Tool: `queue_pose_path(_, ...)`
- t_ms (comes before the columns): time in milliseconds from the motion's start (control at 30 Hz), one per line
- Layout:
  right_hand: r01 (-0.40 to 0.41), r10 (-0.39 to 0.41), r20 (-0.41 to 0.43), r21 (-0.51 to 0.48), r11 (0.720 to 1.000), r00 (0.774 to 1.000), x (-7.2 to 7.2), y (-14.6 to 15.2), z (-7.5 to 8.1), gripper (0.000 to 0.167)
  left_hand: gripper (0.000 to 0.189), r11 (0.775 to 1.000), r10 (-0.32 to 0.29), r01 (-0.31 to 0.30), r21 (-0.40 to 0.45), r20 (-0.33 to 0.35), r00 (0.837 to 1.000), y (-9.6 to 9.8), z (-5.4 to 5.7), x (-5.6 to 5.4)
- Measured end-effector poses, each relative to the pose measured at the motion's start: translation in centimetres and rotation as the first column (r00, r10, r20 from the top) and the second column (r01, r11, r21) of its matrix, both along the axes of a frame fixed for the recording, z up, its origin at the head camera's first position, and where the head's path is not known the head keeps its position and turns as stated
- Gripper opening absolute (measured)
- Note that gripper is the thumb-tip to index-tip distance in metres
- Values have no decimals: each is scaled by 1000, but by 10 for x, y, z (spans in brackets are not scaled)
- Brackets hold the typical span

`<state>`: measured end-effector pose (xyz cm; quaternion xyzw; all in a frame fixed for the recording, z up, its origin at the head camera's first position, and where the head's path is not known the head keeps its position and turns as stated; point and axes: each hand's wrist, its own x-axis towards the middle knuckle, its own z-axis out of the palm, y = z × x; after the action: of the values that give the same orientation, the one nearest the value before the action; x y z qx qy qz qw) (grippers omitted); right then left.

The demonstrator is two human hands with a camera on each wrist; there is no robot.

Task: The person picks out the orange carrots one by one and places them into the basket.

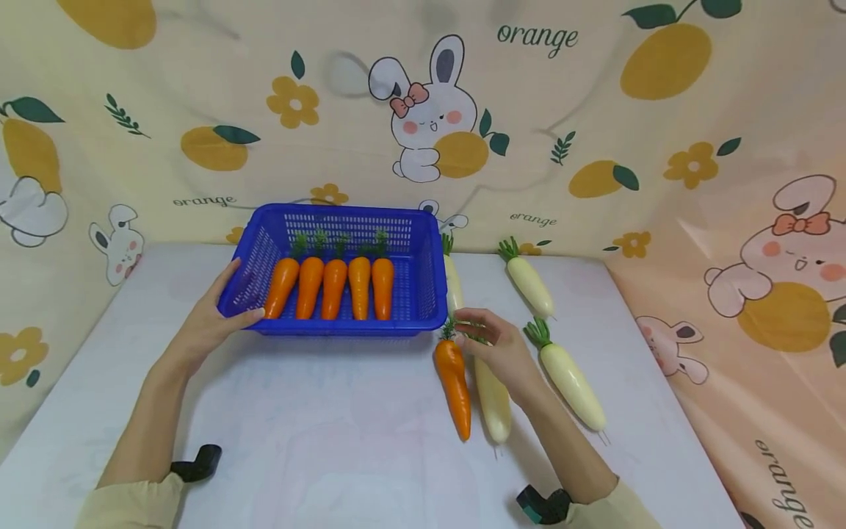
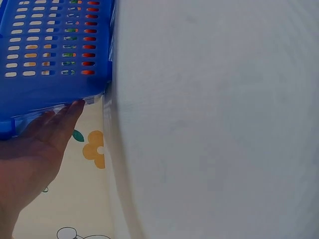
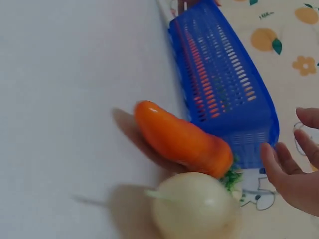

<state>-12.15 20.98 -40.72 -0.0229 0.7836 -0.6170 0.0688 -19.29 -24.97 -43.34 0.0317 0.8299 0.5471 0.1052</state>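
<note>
A blue plastic basket (image 1: pixel 344 328) holds several orange carrots (image 1: pixel 333 290), laid side by side with their green tops toward the back. My left hand (image 1: pixel 210 317) rests against its front left corner, the thumb at the front rim and straight fingers along the outer left end. My right hand (image 1: pixel 500 351) is near the basket's front right corner, above the leafy top of a loose carrot (image 1: pixel 452 386). In the right wrist view, its fingers (image 3: pixel 273 164) are spread with nothing between them. A white radish (image 1: pixel 492 404) lies beside that carrot, partly hidden by the hand.
Another white radish (image 1: pixel 453 283) lies along the basket's right side. Farther right are two more, a back radish (image 1: pixel 530 286) and a front radish (image 1: pixel 573 386). A patterned cloth (image 1: pixel 562 88) hangs behind the white table (image 1: pixel 317 441).
</note>
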Motion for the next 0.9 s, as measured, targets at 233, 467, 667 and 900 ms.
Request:
queue_pose_path(233,22,-22,3,-7,1000,1000,12,-3,-16,48,100,1000,9,-9,-15,15,1000,0,0,-3)
queue_pose_path(467,48,-49,51,18,999,997,19,-12,-31,59,99,1000,17,-16,-8,19,1000,0,0,-3)
queue_pose_path(667,52,-50,-16,206,977,999,18,-18,-46,67,98,1000,15,-15,16,18,1000,-1,-2,-2)
queue_pose_path(900,31,18,-107,439,898,994,21,-17,-53,77,98,1000,9,-9,5,15,1000,-1,-2,-1)
